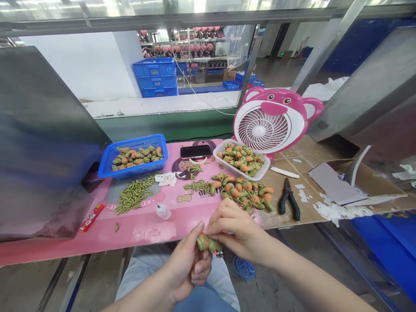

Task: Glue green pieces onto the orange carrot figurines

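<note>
My left hand [188, 264] grips a small orange and green toy figure [208, 243] just below the table's front edge. My right hand [232, 225] pinches the same figure from above and the right. A pile of the same figures [245, 190] lies on the pink mat [143, 225] just beyond my hands. More of them fill a white tray [224, 164] and a blue basket [107, 167]. A heap of small green parts [133, 195] lies on the mat at the left.
A small glue bottle [162, 211] stands on the mat. Black pliers [288, 199] lie on cardboard at the right. A phone [195, 151] rests on the mat, behind it a pink bear-shaped fan [269, 121]. Metal panels stand at both sides. Blue crates are stacked in the background.
</note>
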{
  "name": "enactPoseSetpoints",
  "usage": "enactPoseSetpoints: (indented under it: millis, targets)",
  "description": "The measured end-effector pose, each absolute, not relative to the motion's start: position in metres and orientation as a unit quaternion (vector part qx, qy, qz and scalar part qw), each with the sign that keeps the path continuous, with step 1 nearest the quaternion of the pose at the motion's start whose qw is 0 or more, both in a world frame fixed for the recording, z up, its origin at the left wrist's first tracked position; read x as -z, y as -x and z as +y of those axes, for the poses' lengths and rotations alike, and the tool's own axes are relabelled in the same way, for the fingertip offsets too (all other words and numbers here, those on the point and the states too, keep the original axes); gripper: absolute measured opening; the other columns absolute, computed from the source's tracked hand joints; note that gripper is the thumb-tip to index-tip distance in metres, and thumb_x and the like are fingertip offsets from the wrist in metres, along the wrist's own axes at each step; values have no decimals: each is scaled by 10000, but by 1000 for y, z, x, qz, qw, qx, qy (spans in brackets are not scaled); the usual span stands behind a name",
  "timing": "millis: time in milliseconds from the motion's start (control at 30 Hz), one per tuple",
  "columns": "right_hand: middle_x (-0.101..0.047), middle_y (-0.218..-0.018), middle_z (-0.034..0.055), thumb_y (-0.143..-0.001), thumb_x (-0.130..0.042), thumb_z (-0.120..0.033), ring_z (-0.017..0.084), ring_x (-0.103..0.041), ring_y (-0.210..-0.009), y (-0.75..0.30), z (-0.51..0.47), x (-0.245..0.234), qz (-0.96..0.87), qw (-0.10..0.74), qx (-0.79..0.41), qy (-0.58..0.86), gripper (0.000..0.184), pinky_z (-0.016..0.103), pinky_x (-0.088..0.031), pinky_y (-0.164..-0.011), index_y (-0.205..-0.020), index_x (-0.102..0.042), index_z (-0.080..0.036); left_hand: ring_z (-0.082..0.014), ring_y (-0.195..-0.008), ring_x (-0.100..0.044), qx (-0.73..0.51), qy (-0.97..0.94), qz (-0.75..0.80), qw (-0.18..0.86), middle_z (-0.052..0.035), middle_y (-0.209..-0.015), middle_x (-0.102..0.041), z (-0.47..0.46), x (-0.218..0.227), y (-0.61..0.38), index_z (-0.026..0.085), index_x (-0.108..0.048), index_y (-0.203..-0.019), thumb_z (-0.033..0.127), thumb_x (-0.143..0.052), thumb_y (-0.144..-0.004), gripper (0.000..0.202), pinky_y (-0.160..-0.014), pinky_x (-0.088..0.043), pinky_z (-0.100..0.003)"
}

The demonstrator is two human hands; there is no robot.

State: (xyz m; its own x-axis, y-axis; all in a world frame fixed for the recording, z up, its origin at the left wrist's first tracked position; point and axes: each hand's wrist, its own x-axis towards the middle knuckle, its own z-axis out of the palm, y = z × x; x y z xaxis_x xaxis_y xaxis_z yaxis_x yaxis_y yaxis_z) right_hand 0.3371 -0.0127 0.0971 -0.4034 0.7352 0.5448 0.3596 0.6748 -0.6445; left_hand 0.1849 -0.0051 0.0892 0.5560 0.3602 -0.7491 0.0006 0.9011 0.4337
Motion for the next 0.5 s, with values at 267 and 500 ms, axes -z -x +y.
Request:
enactPoseSetpoints:
  millis: [267,500]
  targets:
    - [-589,-753,34,-889,-482,-137,155,-450,-739,-337,-11,-98,-823,410,-212,330,130,296,-362,-679,-830,-596,-155,-27,-228,-87,-81,-173,484,854,75,-241,-209,-3,-89,-184,165,-347,-381,511,-138,-901,659,-276,-55,-132]
    - [-612,-777,9,-900,-484,-310,164,-509,-744,-332,-10,-79,-858,377,-117,328,119,306,-390,-659,-881,-555,-216,-81,-380,-439,-145,-255,426,856,28,-509,-508,13,-61,-175,143,-552,-652,470,-462,-860,398,-350,-350,-185]
